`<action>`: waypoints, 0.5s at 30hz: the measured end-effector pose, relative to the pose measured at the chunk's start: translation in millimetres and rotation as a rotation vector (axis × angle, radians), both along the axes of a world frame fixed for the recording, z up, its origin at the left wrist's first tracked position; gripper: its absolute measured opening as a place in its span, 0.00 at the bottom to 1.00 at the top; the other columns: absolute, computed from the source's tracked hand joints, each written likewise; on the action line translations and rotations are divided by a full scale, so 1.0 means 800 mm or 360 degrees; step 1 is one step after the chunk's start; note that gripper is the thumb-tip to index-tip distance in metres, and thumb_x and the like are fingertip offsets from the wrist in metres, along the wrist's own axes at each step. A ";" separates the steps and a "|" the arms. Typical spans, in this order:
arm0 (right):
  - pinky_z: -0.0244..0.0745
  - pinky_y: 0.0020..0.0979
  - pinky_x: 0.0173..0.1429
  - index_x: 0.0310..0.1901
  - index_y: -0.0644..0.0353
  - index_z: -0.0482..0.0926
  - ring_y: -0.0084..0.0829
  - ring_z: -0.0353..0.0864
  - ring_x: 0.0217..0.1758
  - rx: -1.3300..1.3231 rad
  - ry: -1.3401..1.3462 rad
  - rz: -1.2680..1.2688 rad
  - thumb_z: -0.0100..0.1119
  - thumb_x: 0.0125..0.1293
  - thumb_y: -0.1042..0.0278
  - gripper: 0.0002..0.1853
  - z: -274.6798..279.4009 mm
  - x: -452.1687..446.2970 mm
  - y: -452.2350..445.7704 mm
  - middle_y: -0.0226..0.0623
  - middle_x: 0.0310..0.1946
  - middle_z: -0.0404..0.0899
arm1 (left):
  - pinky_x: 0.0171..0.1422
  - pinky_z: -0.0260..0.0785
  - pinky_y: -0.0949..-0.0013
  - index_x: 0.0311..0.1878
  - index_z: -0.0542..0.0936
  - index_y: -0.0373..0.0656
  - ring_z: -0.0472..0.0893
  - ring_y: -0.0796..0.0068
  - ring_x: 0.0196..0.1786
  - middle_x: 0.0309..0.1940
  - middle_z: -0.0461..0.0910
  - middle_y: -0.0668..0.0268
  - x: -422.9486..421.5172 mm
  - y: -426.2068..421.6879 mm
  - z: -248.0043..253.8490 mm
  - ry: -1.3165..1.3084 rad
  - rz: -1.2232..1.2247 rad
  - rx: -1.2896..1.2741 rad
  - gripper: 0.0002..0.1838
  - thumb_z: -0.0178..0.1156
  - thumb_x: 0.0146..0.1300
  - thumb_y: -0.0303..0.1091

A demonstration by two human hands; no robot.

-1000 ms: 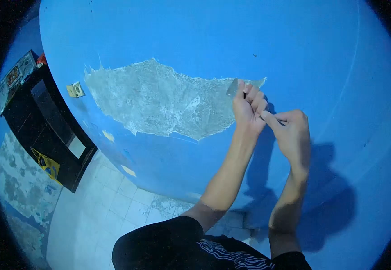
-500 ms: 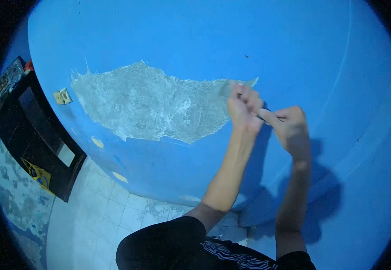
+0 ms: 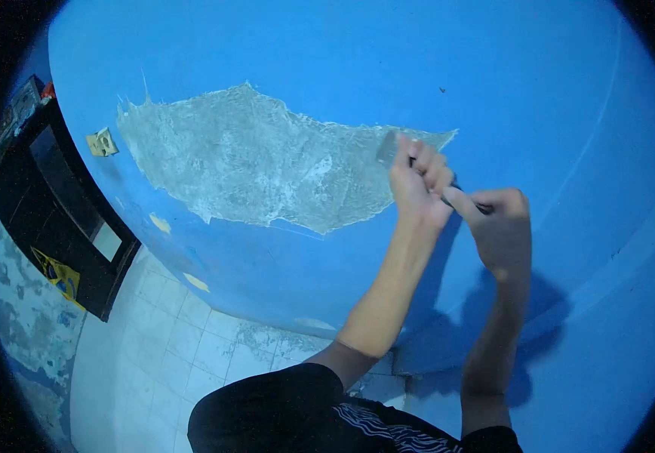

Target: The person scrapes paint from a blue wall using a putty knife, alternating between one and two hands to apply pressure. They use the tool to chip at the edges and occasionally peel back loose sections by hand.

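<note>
Both my hands grip a scraper with a flat, blurred blade and a dark handle. Its blade lies against the right part of a bare grey patch on the blue wall. My left hand is wrapped round the tool close behind the blade. Lower and to the right, my right hand is closed round the rear of the handle, whose dark end shows by its fingers. Ragged paint edges border the patch, which narrows to a point at upper right.
A light switch plate sits on the wall at left. Beyond it are a dark cabinet or door and a yellow bag. White floor tiles lie below. A wall ledge runs near my right arm.
The view has shifted a little. Both hands and the scraper sit slightly farther right in the picture, while the blade is farther from the patch's right tip. Both hands keep their hold.
</note>
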State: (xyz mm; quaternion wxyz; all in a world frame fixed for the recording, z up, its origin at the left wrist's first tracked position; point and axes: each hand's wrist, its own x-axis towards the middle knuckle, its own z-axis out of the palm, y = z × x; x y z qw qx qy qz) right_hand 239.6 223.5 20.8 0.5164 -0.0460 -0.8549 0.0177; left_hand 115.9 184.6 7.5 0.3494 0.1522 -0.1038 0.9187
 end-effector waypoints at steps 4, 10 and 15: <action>0.70 0.36 0.35 0.23 0.65 0.82 0.35 0.76 0.25 -0.0589 -0.0079 -0.0258 0.75 0.53 0.59 0.17 0.006 -0.003 -0.020 0.40 0.18 0.77 | 0.15 0.40 0.75 0.26 0.63 0.51 0.48 0.83 0.17 0.17 0.50 0.77 -0.009 0.001 -0.008 0.0070 -0.0130 0.0138 0.21 0.46 0.77 0.47; 0.59 0.32 0.24 0.18 0.71 0.77 0.21 0.59 0.15 -0.0611 -0.0071 -0.0130 0.72 0.56 0.59 0.22 0.013 0.006 -0.008 0.39 0.09 0.61 | 0.14 0.37 0.74 0.26 0.63 0.50 0.45 0.84 0.15 0.16 0.49 0.77 0.009 0.011 0.009 -0.0024 -0.0068 -0.0018 0.21 0.45 0.78 0.46; 0.58 0.32 0.23 0.18 0.71 0.77 0.22 0.56 0.15 -0.0478 -0.0046 -0.0220 0.69 0.57 0.58 0.23 0.009 0.004 -0.021 0.38 0.09 0.57 | 0.14 0.39 0.74 0.26 0.63 0.51 0.47 0.83 0.14 0.15 0.49 0.77 -0.009 0.011 -0.010 0.0033 -0.0304 0.0403 0.21 0.49 0.76 0.49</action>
